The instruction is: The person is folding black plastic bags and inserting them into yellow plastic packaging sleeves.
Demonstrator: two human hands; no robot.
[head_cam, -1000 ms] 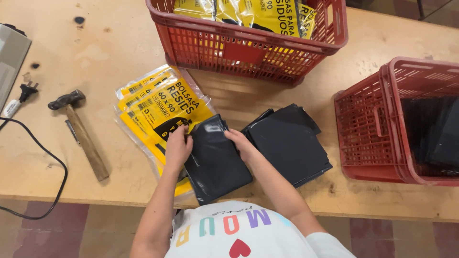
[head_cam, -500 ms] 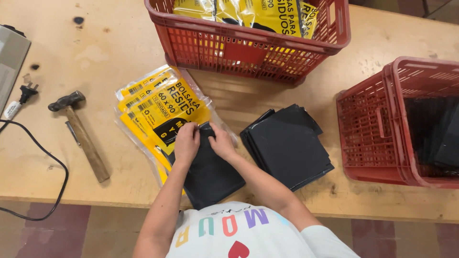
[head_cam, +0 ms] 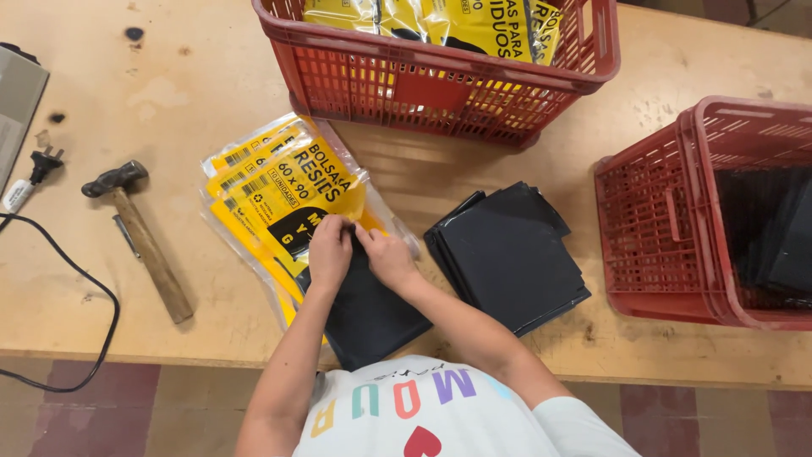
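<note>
Hands meet at the far end of the folded black bag [head_cam: 365,306]: your left hand [head_cam: 330,252] and right hand [head_cam: 387,258] pinch it (long axis toward you) atop yellow packets [head_cam: 283,182].

Stack of flat yellow-and-black plastic packages [head_cam: 283,190] with clear edges lies fanned on the wooden table, just left of the folded black bags. More yellow-and-black packages [head_cam: 440,21] stand inside the far red basket [head_cam: 440,89].
</note>
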